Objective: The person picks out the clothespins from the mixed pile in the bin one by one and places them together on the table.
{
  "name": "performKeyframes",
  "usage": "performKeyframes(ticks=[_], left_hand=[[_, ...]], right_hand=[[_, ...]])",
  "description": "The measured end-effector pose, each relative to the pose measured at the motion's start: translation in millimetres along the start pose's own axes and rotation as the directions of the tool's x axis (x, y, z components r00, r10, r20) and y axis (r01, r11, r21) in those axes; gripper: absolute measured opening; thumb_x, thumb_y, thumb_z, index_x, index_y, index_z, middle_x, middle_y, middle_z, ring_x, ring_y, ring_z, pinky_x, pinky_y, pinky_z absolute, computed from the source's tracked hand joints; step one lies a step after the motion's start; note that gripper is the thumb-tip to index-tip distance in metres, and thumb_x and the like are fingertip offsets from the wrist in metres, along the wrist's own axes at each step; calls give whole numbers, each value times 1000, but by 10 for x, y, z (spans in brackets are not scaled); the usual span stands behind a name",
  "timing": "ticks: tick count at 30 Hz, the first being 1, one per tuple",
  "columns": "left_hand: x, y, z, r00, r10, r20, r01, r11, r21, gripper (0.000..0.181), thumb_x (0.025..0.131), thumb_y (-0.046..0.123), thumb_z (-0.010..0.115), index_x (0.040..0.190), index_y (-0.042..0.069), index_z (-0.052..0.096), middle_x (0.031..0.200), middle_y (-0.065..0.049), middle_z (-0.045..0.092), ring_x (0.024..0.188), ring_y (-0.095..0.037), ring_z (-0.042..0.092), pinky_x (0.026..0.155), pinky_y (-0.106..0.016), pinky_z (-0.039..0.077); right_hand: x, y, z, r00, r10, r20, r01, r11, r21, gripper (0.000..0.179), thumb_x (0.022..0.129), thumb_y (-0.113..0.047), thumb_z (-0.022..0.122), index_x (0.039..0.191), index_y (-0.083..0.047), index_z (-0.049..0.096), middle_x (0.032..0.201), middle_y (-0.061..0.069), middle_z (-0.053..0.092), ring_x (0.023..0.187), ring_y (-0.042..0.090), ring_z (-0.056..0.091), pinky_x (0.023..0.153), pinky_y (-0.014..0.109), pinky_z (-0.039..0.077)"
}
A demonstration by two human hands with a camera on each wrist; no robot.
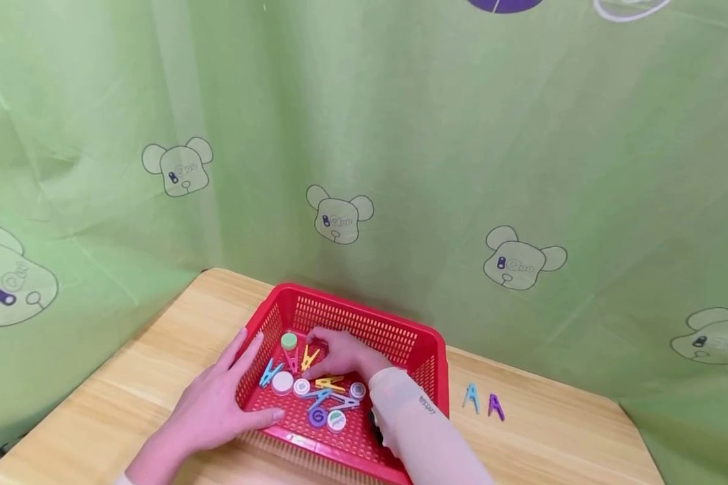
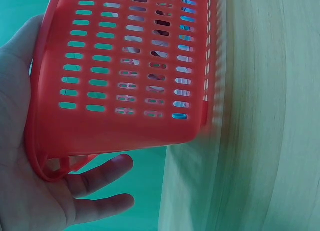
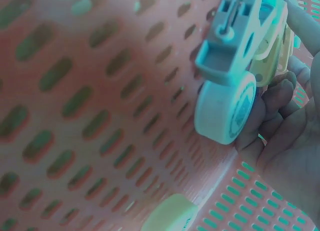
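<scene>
My left hand [image 1: 209, 404] rests on the left rim of a red plastic basket [image 1: 364, 306], fingers extended along it and thumb over the front. Inside the basket, my right hand [image 1: 340, 351] reaches towards the far left, its thumb and forefinger spread apart beside a yellow clothespin [image 1: 308, 357]. A pink clothespin [image 1: 292, 361] and a green bottle cap [image 1: 288, 340] lie just left of it. Close to the thumb is a small white cap [image 1: 301, 386]. The right wrist view shows a blue-grey clothespin [image 3: 227, 46] over a white cap [image 3: 222, 111], next to curled fingers.
More clothespins and caps lie in the basket, including a blue clothespin [image 1: 269, 372] and a purple cap [image 1: 317, 417]. On the wooden table [image 1: 552, 431], right of the basket, lie a light blue clothespin [image 1: 471, 397] and a purple clothespin [image 1: 495, 406]. A green curtain [image 1: 412, 168] hangs behind.
</scene>
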State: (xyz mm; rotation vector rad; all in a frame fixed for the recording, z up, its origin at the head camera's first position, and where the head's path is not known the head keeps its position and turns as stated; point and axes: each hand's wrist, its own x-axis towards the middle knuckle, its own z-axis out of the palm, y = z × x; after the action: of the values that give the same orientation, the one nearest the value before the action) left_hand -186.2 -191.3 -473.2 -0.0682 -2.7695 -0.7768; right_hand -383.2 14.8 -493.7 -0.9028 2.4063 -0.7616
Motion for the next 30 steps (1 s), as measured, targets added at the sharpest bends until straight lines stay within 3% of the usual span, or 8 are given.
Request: performKeyframes(ticks=[7,16,21,30], left_hand=[[-21,11,4,1000,-8,7,8,1000,3,120,67,88,61,161,26,22,164,-10,17,130,-44,46,87,-64,48],[-4,6,-2,1000,-3,-3,3,1000,-3,119,68,84,67,160,22,26,164,-10,18,127,-45,48,86,-63,49],[3,5,-5,1000,2,-3,-2,1000,-2,118,68,81,70,160,21,27,164,-11,18,126,-45,49,86,-63,49],[-8,6,4,1000,7,-10,-7,1000,1,120,67,88,62,161,23,25,164,-11,19,128,-44,48,87,-62,48]], right_hand=[[-6,-14,40,1000,-11,-23,10,997,-71,56,74,-43,89,119,-31,57,106,-6,62,97,15,60,84,40,51],[14,-29,49,999,-17,-41,10,986,-166,55,74,-50,86,117,-33,56,106,-9,61,98,15,59,83,40,50],[15,-31,45,999,-12,-36,6,985,-170,54,75,-50,85,118,-35,56,106,-9,61,98,15,58,83,40,50],[7,-32,32,1000,-2,-24,-1,989,-145,55,75,-49,86,120,-36,56,108,-8,61,99,16,59,84,41,50]])
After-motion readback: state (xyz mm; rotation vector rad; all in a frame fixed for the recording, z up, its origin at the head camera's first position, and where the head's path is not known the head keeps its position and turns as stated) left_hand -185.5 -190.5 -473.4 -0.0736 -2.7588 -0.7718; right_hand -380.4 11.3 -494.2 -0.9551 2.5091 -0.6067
